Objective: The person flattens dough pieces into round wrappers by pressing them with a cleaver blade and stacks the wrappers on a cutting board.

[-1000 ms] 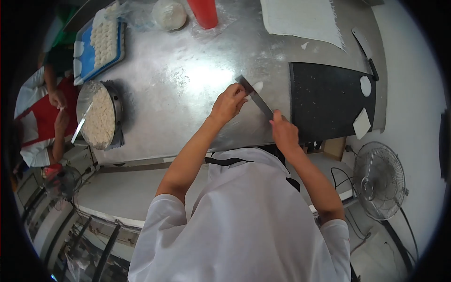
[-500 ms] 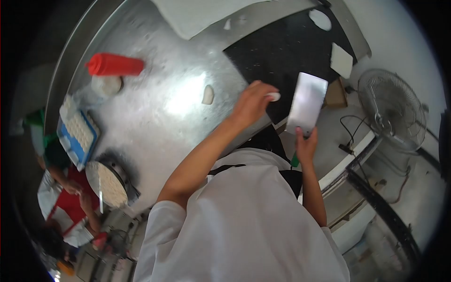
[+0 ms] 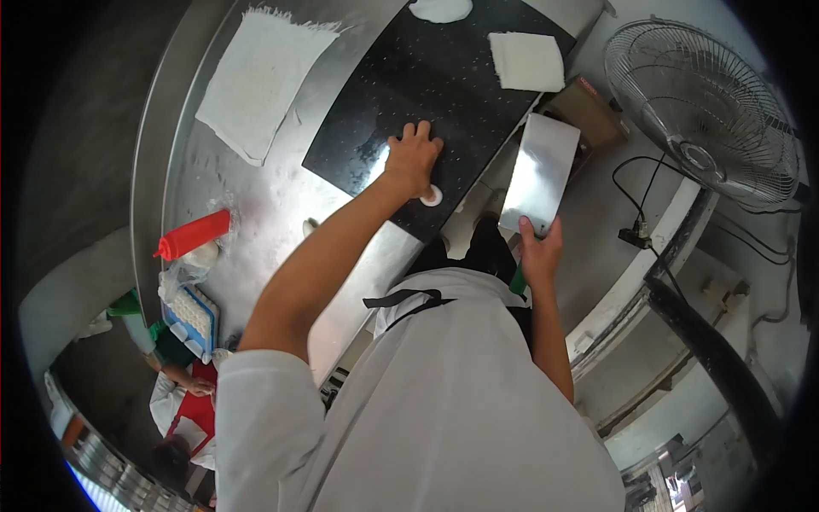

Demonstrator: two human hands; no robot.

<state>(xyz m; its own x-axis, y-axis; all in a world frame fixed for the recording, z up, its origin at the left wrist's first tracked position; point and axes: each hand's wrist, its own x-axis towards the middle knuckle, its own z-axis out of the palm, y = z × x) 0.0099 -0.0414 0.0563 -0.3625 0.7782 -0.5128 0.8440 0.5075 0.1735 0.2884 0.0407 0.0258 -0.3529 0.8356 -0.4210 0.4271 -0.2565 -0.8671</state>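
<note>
My left hand (image 3: pixel 414 160) lies palm down on a black speckled slab (image 3: pixel 461 94), its fingers spread. A small round white piece, apparently dough (image 3: pixel 433 196), sits at the thumb side of this hand, touching or nearly touching it. My right hand (image 3: pixel 540 249) is wrapped round the green handle of a cleaver (image 3: pixel 542 171). Its broad shiny blade points away from me, in the air beyond the slab's right edge. Partly behind my left forearm, another pale lump (image 3: pixel 310 227) rests on the steel table (image 3: pixel 256 192).
A frayed white cloth (image 3: pixel 264 81), a folded cloth (image 3: pixel 527 61) and a white flat piece (image 3: pixel 441 8) lie farther off. At left are a red squeeze bottle (image 3: pixel 196 236) and a blue tray (image 3: pixel 192 320). A co-worker (image 3: pixel 192 401) sits beyond. A fan (image 3: pixel 699 111) stands right.
My left hand has gone from pinching the white piece in the air to lying spread on the slab, with the piece beside its thumb. The view has turned right; the cleaver stays in my right hand.
</note>
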